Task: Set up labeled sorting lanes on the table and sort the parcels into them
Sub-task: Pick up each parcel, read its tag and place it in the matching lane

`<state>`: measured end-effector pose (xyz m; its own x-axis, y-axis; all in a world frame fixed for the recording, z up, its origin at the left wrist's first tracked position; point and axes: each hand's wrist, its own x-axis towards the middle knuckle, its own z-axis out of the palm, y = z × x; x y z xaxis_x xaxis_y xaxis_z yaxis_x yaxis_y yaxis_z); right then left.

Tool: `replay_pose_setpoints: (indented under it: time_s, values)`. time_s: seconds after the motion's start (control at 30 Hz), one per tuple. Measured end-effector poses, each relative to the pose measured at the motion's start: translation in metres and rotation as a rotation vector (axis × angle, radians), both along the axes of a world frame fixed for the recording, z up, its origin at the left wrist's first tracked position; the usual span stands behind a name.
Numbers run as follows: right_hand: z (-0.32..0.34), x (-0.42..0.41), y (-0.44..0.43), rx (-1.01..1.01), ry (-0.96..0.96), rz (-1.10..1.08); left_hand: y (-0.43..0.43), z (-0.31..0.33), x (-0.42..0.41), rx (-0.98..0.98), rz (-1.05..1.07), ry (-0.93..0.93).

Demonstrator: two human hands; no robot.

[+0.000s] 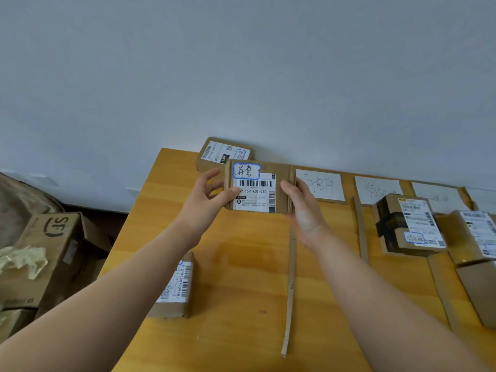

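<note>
**Both arms out, one parcel awaiting its lane**

Forearms reach in from the near edge of the counter (241,264), and between them a long cardboard strip (289,291) runs from near edge towards far edge as a lane divider. By the left edge lies a small parcel (171,288), label up. Above the middle of the counter, clear of its surface, the held parcel (257,189) is gripped from both sides: the left hand (204,200) pinches its left end between thumb and fingers, and the right hand (303,210) clasps its right end. Its face carries a barcode label and a blue-bordered handwritten sticker.

Along the far edge sit paper lane cards; the first card (320,186) lies just right of the strip's far end, with a second strip (361,229) beyond it and a taped parcel (408,224) in the next lane. Another parcel (222,153) rests at the far left corner.

Lanes look laid out, so the step in hand seems to be sorting: reading this sticker. Its writing appears to match the first card, so the next move likely calls for shifting the parcel right, over the strip, and setting it flat between the two strips without nudging them.
</note>
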<state>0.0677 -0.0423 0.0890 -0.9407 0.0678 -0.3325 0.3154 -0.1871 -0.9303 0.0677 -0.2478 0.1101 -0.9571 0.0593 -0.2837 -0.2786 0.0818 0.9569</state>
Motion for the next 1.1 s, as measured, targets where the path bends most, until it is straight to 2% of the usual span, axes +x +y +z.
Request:
replay_pose_setpoints:
  time_s: [0.17,0.57,0.73,1.1]
  values:
    - [-0.003,0.007,0.036,0.111,-0.077,-0.040,0.047,-0.010,-0.010,-0.014,-0.013,-0.069]
    - [-0.035,0.020,0.135,0.138,-0.281,-0.101,0.155,-0.050,-0.023,-0.133,-0.240,-0.255]
    - [-0.056,0.012,0.158,0.197,-0.324,-0.123,0.164,-0.071,-0.027,-0.289,-0.148,-0.262]
    - [-0.084,-0.009,0.185,0.191,-0.400,-0.132,0.178,-0.089,-0.040,-0.377,-0.112,-0.305]
